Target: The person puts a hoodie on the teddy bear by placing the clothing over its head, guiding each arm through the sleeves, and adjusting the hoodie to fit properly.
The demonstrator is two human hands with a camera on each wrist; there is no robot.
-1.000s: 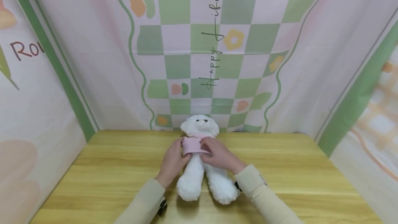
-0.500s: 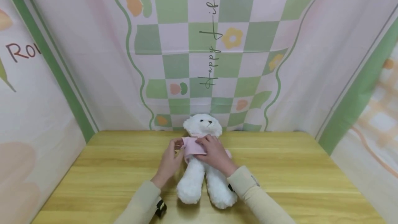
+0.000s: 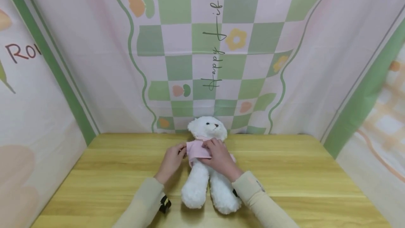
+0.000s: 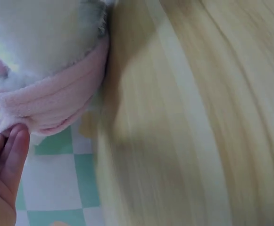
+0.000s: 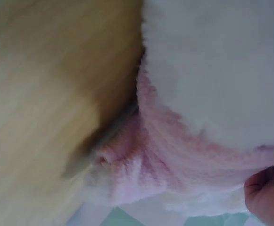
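Note:
A white plush teddy bear (image 3: 194, 185) lies on its back on the wooden table, its head (image 3: 207, 127) at the far edge. It wears a pink shirt (image 3: 197, 149). Beside the shirt's left sleeve in the head view, my left hand (image 3: 171, 159) pinches the cloth; the left wrist view shows thumb and fingertips of this hand (image 4: 7, 165) meeting on the pink fabric (image 4: 56, 101). My right hand (image 3: 220, 158) lies across the bear's front and grips the shirt near its hem, covering part of it. In the right wrist view, a sleeve (image 5: 132, 174) sticks out sideways.
The wooden table (image 3: 284, 171) extends to both sides of the bear. Behind it hangs a checked green and white cloth (image 3: 209, 59) with lettering, and printed side panels (image 3: 373, 115) enclose the place.
My left hand has shifted from the shirt's lower side to its sleeve, and the fingertips have closed on it. The bear's head has turned right, and the other sleeve has come into sight.

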